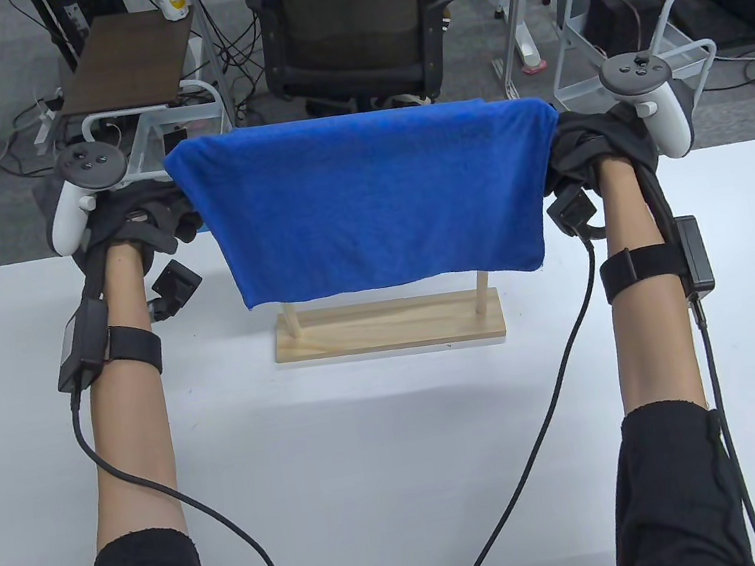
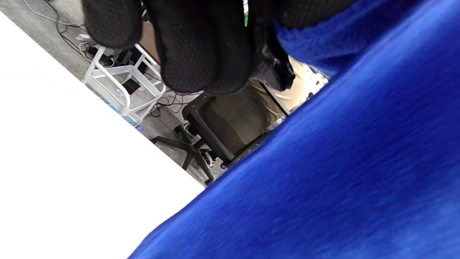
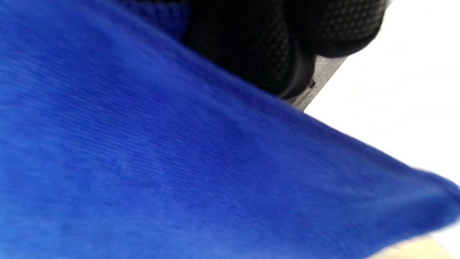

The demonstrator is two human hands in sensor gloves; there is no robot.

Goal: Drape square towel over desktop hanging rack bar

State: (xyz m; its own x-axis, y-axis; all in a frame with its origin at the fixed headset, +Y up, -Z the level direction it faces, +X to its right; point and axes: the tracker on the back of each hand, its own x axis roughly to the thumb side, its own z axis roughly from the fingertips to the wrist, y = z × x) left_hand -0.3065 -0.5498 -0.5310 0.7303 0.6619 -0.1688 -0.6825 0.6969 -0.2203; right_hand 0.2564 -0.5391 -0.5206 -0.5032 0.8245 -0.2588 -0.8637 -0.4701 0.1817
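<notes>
The blue towel [image 1: 370,200] hung spread wide above the white bench [image 1: 351,463], its top edge stretched level between the two hands and its near panel falling in front of the wooden rack [image 1: 388,325]. The rack's flat base and the lower ends of its two posts showed below the towel's bottom hem; the bar itself was hidden behind the cloth, so whether the towel rested on it could not be told. The left hand [image 1: 140,219] held the towel's upper left corner, and in the left wrist view its gloved fingers [image 2: 201,46] were curled next to a fold of blue cloth. The right hand [image 1: 591,147] held the upper right corner; the right wrist view showed its dark fingers [image 3: 251,46] bunched just behind the towel's edge, blurred. Each hand's grip was closed on the towel. Both forearms reached forward over the bench, cables trailing from the wrist straps. Behind the bench stood an office chair [image 1: 349,18] and two small side tables.
</notes>
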